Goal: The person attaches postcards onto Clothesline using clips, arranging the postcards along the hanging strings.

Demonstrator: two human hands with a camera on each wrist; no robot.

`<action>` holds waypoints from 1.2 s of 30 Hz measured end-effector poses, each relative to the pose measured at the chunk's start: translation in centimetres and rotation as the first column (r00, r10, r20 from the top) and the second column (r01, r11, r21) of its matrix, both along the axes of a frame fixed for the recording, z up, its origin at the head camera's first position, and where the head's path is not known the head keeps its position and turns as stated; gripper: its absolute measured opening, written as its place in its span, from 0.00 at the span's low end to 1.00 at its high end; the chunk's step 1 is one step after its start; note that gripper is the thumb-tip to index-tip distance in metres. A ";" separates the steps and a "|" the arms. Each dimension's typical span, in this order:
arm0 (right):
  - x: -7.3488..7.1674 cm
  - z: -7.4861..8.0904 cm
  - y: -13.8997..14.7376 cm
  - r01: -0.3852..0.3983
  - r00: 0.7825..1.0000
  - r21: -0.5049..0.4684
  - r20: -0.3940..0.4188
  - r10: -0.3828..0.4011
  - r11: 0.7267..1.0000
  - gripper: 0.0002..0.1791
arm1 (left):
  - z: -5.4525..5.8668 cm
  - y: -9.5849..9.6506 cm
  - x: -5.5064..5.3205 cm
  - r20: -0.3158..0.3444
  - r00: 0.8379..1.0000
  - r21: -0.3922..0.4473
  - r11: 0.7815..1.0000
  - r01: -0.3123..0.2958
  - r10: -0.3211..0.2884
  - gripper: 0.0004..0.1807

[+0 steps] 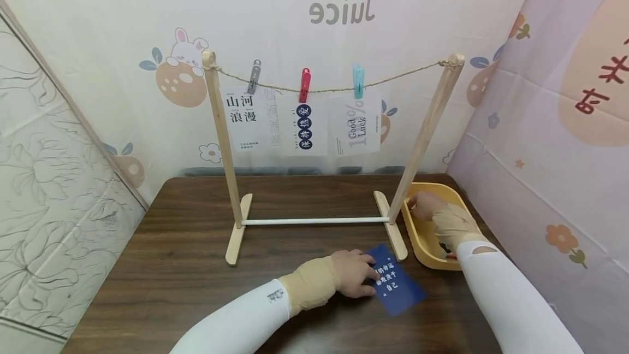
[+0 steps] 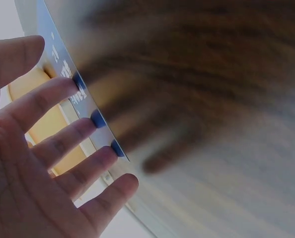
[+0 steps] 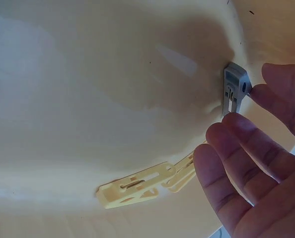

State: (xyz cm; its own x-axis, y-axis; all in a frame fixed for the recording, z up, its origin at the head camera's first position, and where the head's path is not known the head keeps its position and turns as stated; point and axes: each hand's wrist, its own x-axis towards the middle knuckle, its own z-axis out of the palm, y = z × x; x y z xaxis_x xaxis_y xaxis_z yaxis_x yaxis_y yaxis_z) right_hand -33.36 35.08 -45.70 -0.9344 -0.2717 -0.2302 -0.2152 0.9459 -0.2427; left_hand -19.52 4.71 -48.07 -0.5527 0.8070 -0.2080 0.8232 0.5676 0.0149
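A dark blue card (image 1: 400,288) with white writing lies on the brown table, right of the middle. My left hand (image 1: 351,273) rests at its left edge; in the left wrist view several fingertips touch the card (image 2: 63,59), with the fingers spread. Inside the yellow basket (image 1: 419,247) at the right is my right hand (image 1: 426,205). There its index fingertip touches the end of a grey clothespin (image 3: 233,84) by the basket wall, and the thumb sits just above. Two yellow clothespins (image 3: 132,186) lie nearby, one partly behind the fingers.
A wooden stand (image 1: 227,157) carries a twine line (image 1: 285,88). Printed cards hang from it by a grey clothespin (image 1: 254,76), a red clothespin (image 1: 305,85) and a light blue clothespin (image 1: 358,81). A white rod (image 1: 314,221) joins the stand's feet.
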 end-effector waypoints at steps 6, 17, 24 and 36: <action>-0.3 -0.3 0.3 0.026 1.000 -0.034 0.010 -0.026 0.999 0.14 | 0.1 -0.7 -0.7 -0.028 0.999 0.028 0.999 0.028 -0.027 0.17; -0.7 -0.3 0.7 0.031 0.999 -0.039 0.030 -0.030 0.999 0.13 | -0.9 -0.6 -1.8 -0.061 0.998 0.151 0.988 -0.011 0.020 0.16; -0.5 -0.2 0.3 0.068 0.997 -0.063 0.038 -0.066 0.996 0.12 | -1.3 0.3 -1.3 -0.107 0.963 0.088 0.967 -0.240 0.249 0.35; 0.1 0.2 -0.6 0.092 0.996 -0.048 0.005 -0.092 0.995 0.07 | -0.1 0.6 -0.8 -0.041 0.938 0.039 0.939 -0.343 0.344 0.39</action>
State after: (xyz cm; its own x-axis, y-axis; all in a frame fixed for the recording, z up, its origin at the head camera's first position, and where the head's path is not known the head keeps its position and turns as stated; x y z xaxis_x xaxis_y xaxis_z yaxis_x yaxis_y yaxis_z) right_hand -33.27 34.45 -45.45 -0.9553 -0.1956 -0.2215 -0.1273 0.9489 -0.2889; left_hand -20.34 5.29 -48.16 -0.8059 0.5718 -0.1538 0.5783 0.8158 0.0028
